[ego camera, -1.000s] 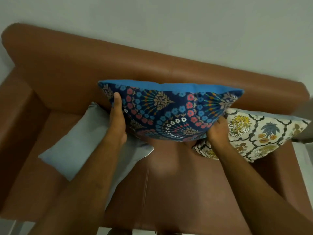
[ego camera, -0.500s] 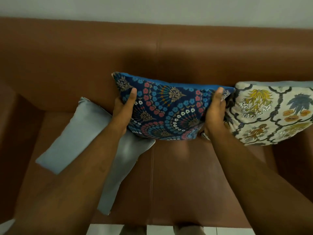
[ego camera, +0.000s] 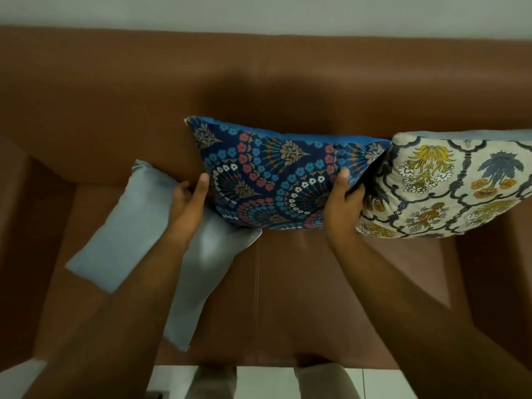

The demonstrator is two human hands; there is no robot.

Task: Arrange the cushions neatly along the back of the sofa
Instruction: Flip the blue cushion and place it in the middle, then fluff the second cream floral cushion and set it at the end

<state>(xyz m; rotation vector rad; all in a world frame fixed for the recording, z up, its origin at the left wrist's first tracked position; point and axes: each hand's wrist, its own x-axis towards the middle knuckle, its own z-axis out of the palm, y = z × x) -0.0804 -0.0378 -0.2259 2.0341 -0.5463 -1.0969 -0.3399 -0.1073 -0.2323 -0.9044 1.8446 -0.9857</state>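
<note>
On the brown sofa (ego camera: pixel 288 283), our left hand (ego camera: pixel 187 203) and right hand (ego camera: pixel 342 203) clasped the blue patterned cushion (ego camera: pixel 276 180) upright, long axis along the backrest, face forward.

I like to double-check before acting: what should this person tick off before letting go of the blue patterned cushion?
1. Blue patterned cushion upright against the sofa back: ok.
2. Beside the cream floral cushion, edges meeting: ok.
3. Left hand and right hand at its sides: ok.
4. Its lower left corner overlaps the grey cushion: not ok.
5. Grey cushion lying flat and askew: not ok.
6. Stands without support: cannot tell.
</note>
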